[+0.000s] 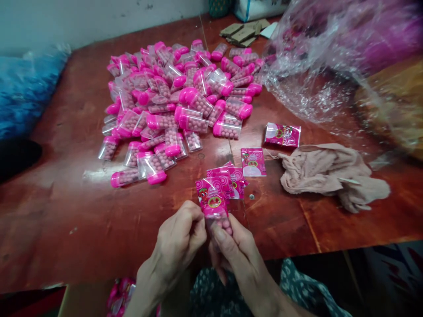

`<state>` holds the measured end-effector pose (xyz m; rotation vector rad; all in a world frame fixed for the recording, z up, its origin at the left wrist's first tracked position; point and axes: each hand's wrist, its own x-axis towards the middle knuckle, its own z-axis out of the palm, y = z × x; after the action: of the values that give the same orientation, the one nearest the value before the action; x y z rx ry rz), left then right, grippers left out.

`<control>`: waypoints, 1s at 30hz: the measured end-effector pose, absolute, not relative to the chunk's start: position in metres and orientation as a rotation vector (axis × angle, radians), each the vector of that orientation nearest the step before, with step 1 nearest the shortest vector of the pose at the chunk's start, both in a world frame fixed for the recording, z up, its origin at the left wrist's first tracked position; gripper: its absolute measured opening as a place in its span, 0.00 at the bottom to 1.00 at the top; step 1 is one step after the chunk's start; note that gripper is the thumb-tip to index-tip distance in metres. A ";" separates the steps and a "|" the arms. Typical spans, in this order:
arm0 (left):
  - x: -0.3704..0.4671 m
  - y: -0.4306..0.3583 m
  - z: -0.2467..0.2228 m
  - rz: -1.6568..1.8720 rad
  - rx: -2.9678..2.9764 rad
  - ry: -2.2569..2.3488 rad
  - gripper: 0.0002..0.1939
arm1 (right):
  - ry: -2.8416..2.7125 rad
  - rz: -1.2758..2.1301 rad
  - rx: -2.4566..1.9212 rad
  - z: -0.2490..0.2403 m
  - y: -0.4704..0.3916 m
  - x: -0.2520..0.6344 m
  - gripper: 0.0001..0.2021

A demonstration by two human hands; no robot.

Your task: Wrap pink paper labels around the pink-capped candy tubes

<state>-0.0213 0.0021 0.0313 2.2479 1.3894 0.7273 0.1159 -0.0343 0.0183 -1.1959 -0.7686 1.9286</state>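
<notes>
My right hand [236,251] is closed around a small clear container of pink balls [225,225], thumb on its front. A pink printed label [211,193] covers the container's upper part. My left hand [183,233] is curled, its fingers pinched beside the label's left edge; whatever lies between them is too small to make out. More pink labels [236,180] lie fanned just behind the container, and a single one [253,162] is flat to their right. Farther back spreads a large heap of pink-capped clear containers [161,121] filled with pink balls.
A wrapped label stack [282,134] and a crumpled beige cloth [325,171] lie at the right. Clear plastic wrapping [317,83] covers the back right. Cardboard pieces [244,33] are at the back; a blue-filled bag [28,92] stands left. Below the table's front edge are pink packs [120,297].
</notes>
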 end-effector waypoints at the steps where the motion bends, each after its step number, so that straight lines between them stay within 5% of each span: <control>1: -0.021 0.001 0.031 0.714 2.227 1.406 0.07 | -0.784 1.906 -1.211 0.018 -0.035 0.115 0.17; 30: -0.023 -0.017 0.015 0.769 1.942 1.521 0.08 | -0.867 1.822 -1.327 0.013 -0.039 0.113 0.15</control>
<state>-0.0226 -0.0169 0.0145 1.9423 1.5206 0.7688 0.1129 -0.0394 0.0132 -1.3269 -0.8667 1.8215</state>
